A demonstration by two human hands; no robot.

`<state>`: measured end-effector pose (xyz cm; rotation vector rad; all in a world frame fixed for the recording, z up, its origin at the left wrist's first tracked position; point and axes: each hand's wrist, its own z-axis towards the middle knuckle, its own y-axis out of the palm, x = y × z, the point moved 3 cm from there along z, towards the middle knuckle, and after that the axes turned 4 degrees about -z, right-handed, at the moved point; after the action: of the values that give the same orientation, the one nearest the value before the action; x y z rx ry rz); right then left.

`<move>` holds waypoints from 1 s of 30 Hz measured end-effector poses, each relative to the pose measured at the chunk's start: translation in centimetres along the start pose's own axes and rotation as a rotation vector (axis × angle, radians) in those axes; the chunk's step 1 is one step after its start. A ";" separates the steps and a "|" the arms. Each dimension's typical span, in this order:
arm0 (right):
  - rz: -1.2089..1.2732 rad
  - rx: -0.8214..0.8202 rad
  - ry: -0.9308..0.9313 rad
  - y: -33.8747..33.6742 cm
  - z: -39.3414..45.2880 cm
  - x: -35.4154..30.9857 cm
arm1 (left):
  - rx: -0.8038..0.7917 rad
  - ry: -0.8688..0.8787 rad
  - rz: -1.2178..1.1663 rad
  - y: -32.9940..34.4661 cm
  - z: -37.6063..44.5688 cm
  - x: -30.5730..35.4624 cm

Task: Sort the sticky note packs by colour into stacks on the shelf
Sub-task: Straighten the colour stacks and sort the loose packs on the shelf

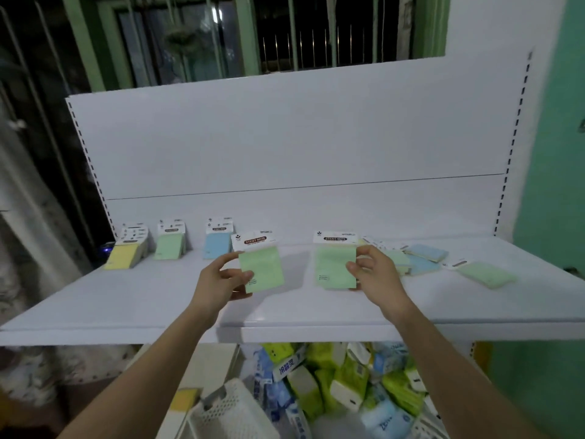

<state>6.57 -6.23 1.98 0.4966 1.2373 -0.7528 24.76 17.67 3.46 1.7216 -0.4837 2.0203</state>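
My left hand [221, 282] holds a green sticky note pack [264, 270] upright above the white shelf [126, 308]. My right hand [372, 274] grips a second green pack [332, 267] by its right edge, also held up. At the back left of the shelf stand three sorted stacks: yellow [125, 253], green [169, 245] and blue [217, 245]. To the right lies a loose heap of unsorted packs, blue ones [425, 256] and a green one [486, 274] among them.
The shelf's white back panel [285, 137] rises behind the stacks. Below the shelf's front edge sit a white plastic basket [231, 410] and a pile of green, white and blue packaged goods [348, 384]. A green wall [550, 185] borders the right side.
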 end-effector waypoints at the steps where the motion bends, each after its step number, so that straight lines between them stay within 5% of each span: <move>1: -0.012 -0.012 0.001 0.9 -0.3 -0.2 | 0.003 -0.002 -0.001 -0.9 -0.1 0.0; 20: -0.026 -0.099 0.004 29.0 -7.3 -3.7 | -0.034 -0.013 0.071 -29.5 -2.5 -0.3; 30: -0.098 -0.104 -0.004 35.1 -4.2 -5.1 | -0.024 -0.021 0.109 -35.1 3.2 -0.5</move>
<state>29.20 21.32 3.73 0.3512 1.2969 -0.7673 46.35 45.47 2.80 1.7381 -0.6193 2.0640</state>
